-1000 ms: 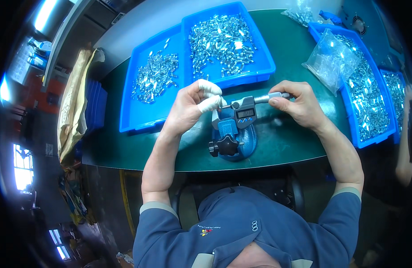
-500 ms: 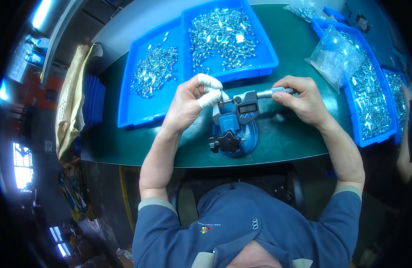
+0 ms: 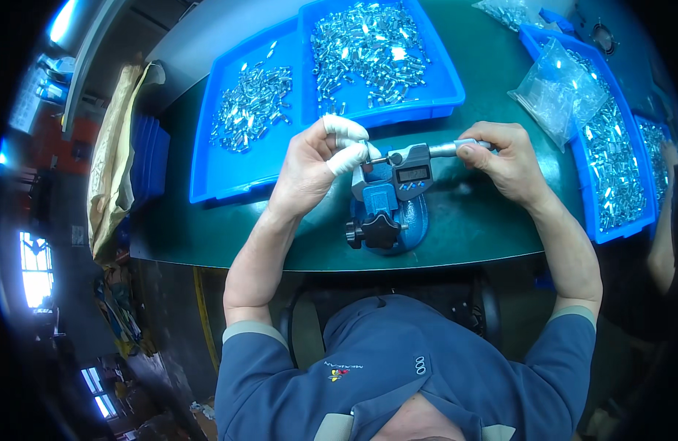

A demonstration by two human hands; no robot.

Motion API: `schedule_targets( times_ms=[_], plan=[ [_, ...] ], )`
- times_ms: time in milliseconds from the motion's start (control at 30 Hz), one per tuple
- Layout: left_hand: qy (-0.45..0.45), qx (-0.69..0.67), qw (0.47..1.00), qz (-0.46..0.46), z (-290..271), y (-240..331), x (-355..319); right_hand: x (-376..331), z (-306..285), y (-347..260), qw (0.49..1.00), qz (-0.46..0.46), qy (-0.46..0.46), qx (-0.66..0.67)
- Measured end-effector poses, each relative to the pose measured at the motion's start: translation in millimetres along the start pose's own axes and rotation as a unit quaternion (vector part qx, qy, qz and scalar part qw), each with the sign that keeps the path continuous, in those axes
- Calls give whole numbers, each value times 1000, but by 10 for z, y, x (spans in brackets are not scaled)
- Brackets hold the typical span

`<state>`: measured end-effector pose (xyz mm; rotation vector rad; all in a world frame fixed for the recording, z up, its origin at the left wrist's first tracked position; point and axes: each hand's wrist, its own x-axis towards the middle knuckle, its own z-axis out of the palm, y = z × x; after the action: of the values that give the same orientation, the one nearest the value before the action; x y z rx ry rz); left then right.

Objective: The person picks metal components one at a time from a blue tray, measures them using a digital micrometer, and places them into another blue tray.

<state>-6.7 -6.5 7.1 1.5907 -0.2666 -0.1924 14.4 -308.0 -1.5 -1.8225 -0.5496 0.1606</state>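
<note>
A digital micrometer (image 3: 412, 170) sits clamped in a blue stand (image 3: 387, 220) on the green table (image 3: 471, 228). My left hand (image 3: 317, 165), with white finger cots on thumb and fingers, pinches a small metal part against the micrometer's left jaw. My right hand (image 3: 500, 158) grips the micrometer's silver thimble at its right end. The part itself is mostly hidden by my fingertips.
Two blue trays of small shiny metal parts, one (image 3: 243, 147) at the left and one (image 3: 420, 103) behind the micrometer. More blue trays (image 3: 611, 228) of parts at right, with a clear plastic bag (image 3: 556, 92) on top. Another person's arm (image 3: 666, 242) at the right edge. Brown paper (image 3: 115, 162) at left.
Both hands and the micrometer keep their grip; the view has shifted slightly, so everything sits a little lower in the picture.
</note>
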Motion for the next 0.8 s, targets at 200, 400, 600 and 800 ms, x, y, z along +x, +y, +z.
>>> schedule_targets(
  times_ms=[200, 400, 600, 800],
  plan=[
    [2, -17, 1000, -18, 17, 22, 13, 0, -23, -16, 998, -47, -10, -41],
    [4, -11, 1000, -4, -1, -8, -1, 3, -7, -15, 999, -38, -2, -33],
    [8, -6, 1000, 0, -19, -96, 22, 5, -10, 8, 999, -42, 2, -30],
    [1, -11, 1000, -22, 33, -36, 13, 7, -11, -9, 998, -45, 7, -35]
  ],
)
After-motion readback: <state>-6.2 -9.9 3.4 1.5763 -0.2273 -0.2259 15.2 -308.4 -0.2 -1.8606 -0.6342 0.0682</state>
